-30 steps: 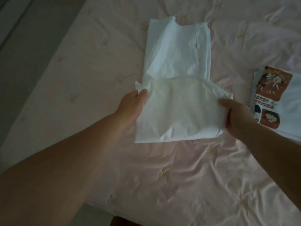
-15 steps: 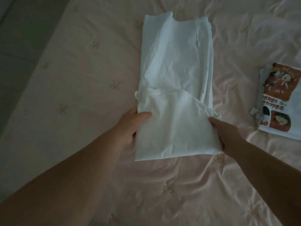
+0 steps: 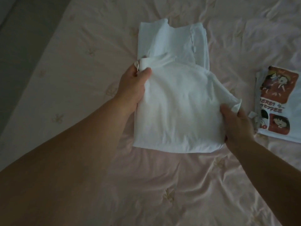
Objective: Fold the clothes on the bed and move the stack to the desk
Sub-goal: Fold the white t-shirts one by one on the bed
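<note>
Folding step: a white garment (image 3: 175,101) is being folded on a pink bed cover (image 3: 91,66); its near half is doubled up over the far half, which lies flat on the bed.

Floor: a dark strip (image 3: 17,46) is seen along the left edge of the bed.

Left hand (image 3: 132,88): the upper left corner of the raised flap is pinched between thumb and curled fingers; a small tag or hem end is seen poking out just above the thumb.

Garment position: it lies in the middle of the bed, between the two hands, with the folded crease nearest the person and the flat part reaching away.

Right hand (image 3: 236,124): the right edge of the flap is held with the fingers curled round it and the thumb laid on top; how far the fingers reach underneath cannot be told.

Printed shirt (image 3: 281,101): a folded white shirt with a red cartoon panel lies near the right edge of the bed, just beside the right hand and apart from the white garment.

Handling: the cloth is judged to be light, thin and limp, so it will sag and slip out of line unless both corners are held level.

Where to hold: the two outer corners of the flap are judged the best grip, with the layers pinched together so the edges stay matched as the flap is laid down.

Desk: not in view.
</note>
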